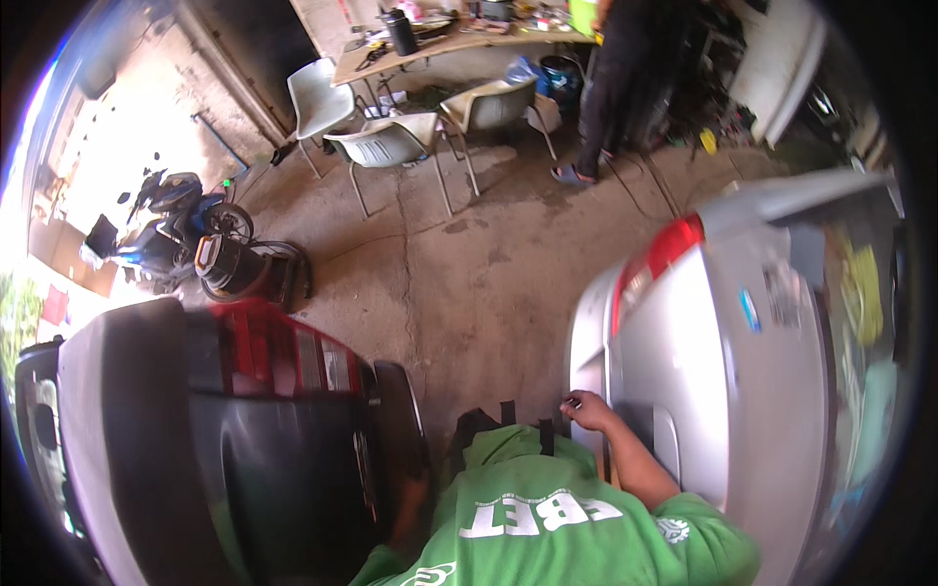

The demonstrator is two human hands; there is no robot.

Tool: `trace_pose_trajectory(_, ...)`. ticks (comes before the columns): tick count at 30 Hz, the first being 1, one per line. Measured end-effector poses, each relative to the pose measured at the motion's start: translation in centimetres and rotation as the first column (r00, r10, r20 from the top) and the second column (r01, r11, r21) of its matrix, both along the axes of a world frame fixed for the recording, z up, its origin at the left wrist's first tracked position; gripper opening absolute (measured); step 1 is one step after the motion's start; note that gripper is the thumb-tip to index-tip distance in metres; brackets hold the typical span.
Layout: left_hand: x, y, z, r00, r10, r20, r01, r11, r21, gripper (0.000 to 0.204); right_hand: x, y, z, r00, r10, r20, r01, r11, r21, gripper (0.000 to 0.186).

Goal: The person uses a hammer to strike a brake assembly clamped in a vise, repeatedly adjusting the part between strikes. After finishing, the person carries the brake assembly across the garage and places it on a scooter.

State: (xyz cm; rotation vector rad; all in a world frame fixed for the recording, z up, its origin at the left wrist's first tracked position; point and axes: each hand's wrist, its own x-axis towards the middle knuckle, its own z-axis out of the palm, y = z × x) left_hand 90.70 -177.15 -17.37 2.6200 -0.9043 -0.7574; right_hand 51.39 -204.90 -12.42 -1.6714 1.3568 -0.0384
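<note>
I stand in a green shirt point(547, 508) between the rears of two cars. My right hand point(587, 410), its arm bent, is closed beside the bumper of the silver car point(684, 361). A small bit shows at its fingertips, too small to name. My left hand point(414, 486) is low in shade beside the bumper point(403, 420) of the black car point(283, 469). Its fingers are dim and blurred; whether they touch the bumper cannot be made out.
Ahead lies a cracked concrete floor point(469, 283). A motorcycle point(166, 230) and a round black machine point(249, 269) stand at left. Pale chairs point(386, 145) stand by a cluttered wooden table point(469, 41). A person in dark trousers point(620, 88) stands at the far right, near a floor cable point(640, 195).
</note>
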Motion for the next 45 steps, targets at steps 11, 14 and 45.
trace_pose_trajectory(11,3.4,-12.4,-4.6,0.572,0.728,-0.379,-0.476,0.67,0.569,0.075,30.0,-40.6,0.4,0.909,0.416,-0.034,-0.417,0.907,-0.052,0.049)
trace_pose_trajectory(14,4.7,-17.7,-3.3,0.422,0.819,-0.388,-0.559,0.572,0.6,0.075,37.5,-48.9,2.8,0.917,0.391,0.082,-0.389,0.921,-0.032,0.048)
trace_pose_trajectory(45,70.6,-37.0,18.3,0.037,0.938,-0.344,-0.964,-0.058,-0.26,0.034,145.0,-36.8,6.0,-0.092,0.995,-0.046,-0.962,-0.1,-0.255,0.054)
